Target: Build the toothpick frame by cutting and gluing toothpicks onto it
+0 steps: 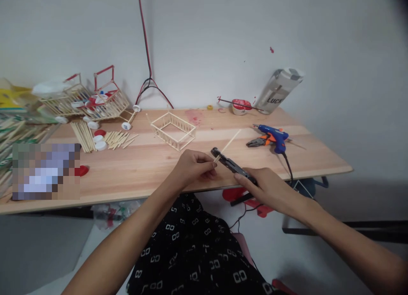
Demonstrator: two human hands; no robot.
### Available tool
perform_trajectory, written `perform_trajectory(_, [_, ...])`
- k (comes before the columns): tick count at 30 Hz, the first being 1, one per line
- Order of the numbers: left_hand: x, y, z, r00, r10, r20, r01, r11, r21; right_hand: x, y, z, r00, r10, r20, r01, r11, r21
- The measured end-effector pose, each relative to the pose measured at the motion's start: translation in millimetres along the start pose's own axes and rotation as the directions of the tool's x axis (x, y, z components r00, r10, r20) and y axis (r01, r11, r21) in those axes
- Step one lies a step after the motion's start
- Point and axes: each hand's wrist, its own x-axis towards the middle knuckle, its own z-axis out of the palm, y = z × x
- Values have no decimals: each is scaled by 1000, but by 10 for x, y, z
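We held a pale, slender wooden stick [232,142] aslant over the near side of the desk [127,176], its lower part at the head of our dark, elongated, tilted hand tool [236,167].

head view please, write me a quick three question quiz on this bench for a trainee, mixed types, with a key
1. True or false: the blue glue gun lies left of the stick frame in the picture.
2. Fill the gap: the small cup near the wall holds something coloured ____.
3. Where is the dark plier-like tool?
A) behind the stick frame
B) in the right hand
C) inside the small cup

Key: 1 false; 2 red; 3 B
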Motion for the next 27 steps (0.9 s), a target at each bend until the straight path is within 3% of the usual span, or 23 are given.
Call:
perform_trajectory(5, [81,-65,-49,987,-156,-29,156,988,-4,133,-25,-15,998,19,66,-19,1000,-4])
perform_trajectory(14, [169,-127,-97,985,-166,-36,163,985,-63,391,51,-33,989,6,146,1,999,-46])
perform_trajectory(27, [167,-114,-85,987,-155,-40,154,988,-23,449,41,-68,987,21,161,-12,998,-57])
